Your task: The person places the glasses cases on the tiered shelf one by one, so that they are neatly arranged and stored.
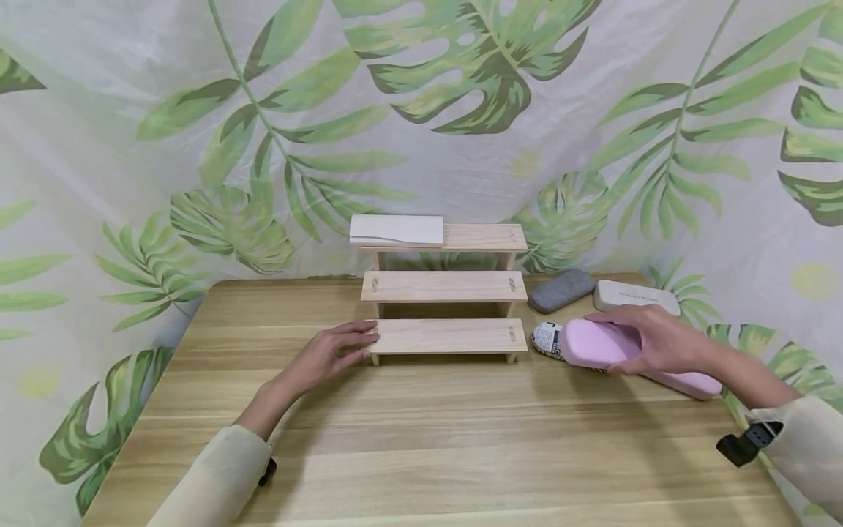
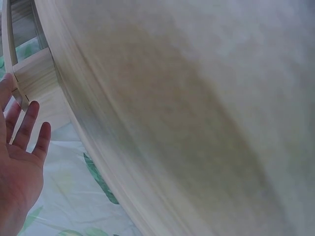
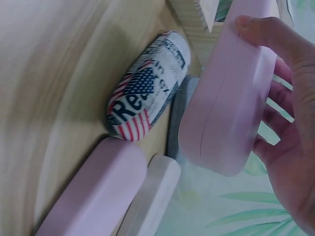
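Observation:
In the head view my right hand point(image 1: 648, 340) holds a pink glasses case point(image 1: 596, 344) raised over the table's right side. Its thumb presses one long side in the right wrist view, with the fingers round the other. Below lie a newspaper-print case point(image 3: 150, 86) with a flag pattern, a second pink case point(image 3: 98, 189), a white case point(image 1: 635, 296) and a grey case point(image 1: 561, 290). My left hand point(image 1: 336, 348) touches the left end of the lowest step of a three-tier wooden stand point(image 1: 444, 337), its fingers fairly straight in the left wrist view.
A flat white folded item point(image 1: 396, 229) lies on the left of the stand's top step. The stand is near the back edge of the wooden table point(image 1: 428, 439). Behind it hangs a leaf-print cloth point(image 1: 461, 168).

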